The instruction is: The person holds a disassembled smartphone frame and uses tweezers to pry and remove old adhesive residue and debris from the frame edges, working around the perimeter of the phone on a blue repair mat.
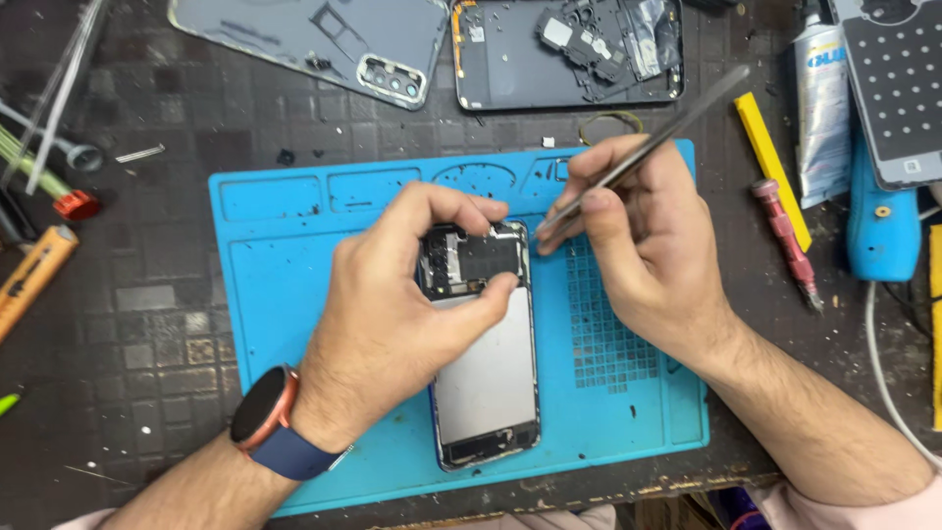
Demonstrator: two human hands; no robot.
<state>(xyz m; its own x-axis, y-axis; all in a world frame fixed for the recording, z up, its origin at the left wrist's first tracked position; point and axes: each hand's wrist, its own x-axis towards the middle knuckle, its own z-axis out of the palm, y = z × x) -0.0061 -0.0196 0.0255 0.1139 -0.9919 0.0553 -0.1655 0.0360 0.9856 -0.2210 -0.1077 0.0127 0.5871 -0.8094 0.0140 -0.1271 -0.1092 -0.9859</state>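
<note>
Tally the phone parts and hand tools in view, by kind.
Opened phone under left hand: 1
Back cover: 1
Inner frame: 1
Tweezers in right hand: 1
Red screwdriver: 1
Yellow pry stick: 1
Total: 6

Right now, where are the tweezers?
In the head view, the tweezers are pinched in the right hand, right of centre, tips at the top edge of the opened phone.

Two bare forearms; the left wrist wears a round black watch [263,407] with copper-coloured rim and navy strap. Pale pink sleeves [863,510], possibly a shirt, edge the frame.
</note>
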